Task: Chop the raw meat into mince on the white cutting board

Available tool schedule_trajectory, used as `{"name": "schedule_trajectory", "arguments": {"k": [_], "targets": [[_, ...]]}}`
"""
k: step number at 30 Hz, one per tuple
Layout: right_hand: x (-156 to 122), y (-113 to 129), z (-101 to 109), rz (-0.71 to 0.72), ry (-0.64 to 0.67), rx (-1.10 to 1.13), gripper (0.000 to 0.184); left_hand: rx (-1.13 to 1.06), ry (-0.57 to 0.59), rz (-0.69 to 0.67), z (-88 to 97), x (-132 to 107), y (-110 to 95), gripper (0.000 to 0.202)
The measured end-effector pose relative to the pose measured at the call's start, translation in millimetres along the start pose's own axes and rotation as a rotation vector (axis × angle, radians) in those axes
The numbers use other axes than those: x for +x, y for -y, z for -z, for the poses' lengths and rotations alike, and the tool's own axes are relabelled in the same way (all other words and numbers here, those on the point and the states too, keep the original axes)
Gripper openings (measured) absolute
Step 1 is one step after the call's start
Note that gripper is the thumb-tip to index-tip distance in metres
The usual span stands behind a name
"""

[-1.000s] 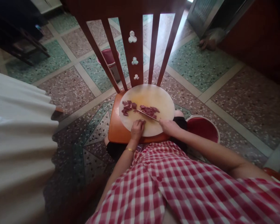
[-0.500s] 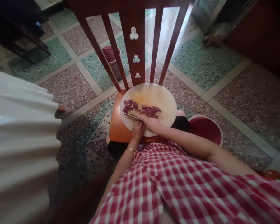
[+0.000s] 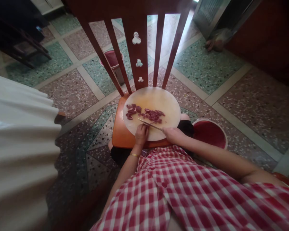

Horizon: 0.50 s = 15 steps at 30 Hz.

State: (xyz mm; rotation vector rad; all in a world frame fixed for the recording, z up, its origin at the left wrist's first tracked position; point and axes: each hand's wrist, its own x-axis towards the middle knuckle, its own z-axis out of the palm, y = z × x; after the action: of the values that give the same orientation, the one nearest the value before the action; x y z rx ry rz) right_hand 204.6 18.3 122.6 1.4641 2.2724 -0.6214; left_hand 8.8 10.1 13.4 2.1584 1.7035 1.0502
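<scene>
Gripping thin metal-bladed knife (image 3: 150,124) in right hand (image 3: 174,135), hiding handle. Can't tell contents of curled left hand (image 3: 141,133), near dark-red meat pieces (image 3: 153,115), at near edge of round whitish board (image 3: 169,102).

Metal knife (image 3: 150,124) — glossy wooden chair (image 3: 141,71)

Home — wooden chair (image 3: 142,51), terrazzo floor (image 3: 72,86)

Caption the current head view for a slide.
Right hand holds a knife near the left hand, over a board of cut meat.
</scene>
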Motion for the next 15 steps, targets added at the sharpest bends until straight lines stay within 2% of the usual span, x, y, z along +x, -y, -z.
{"name": "schedule_trajectory", "arguments": {"k": [4, 7, 11, 13, 15], "targets": [[13, 14, -1, 0.058, 0.022, -0.001, 0.029, 0.008, 0.001, -0.013, -2.4, -1, 4, 0.014], [38, 30, 6, 0.109, -0.015, 0.019, 0.035, 0.019, 0.018, -0.015, -2.5, -1, 4, 0.016], [64, 53, 13, 0.116, -0.048, 0.055, 0.03, 0.058, 0.045, -0.002, -2.5, -3, 5, 0.017], [62, 51, 10, 0.114, -0.068, 0.06, 0.029, 0.072, 0.046, 0.009, -3.1, -4, 5, 0.017], [50, 38, 3, 0.113, -0.065, 0.052, 0.03, 0.068, 0.032, 0.016, -3.5, -3, 5, 0.017]]}}
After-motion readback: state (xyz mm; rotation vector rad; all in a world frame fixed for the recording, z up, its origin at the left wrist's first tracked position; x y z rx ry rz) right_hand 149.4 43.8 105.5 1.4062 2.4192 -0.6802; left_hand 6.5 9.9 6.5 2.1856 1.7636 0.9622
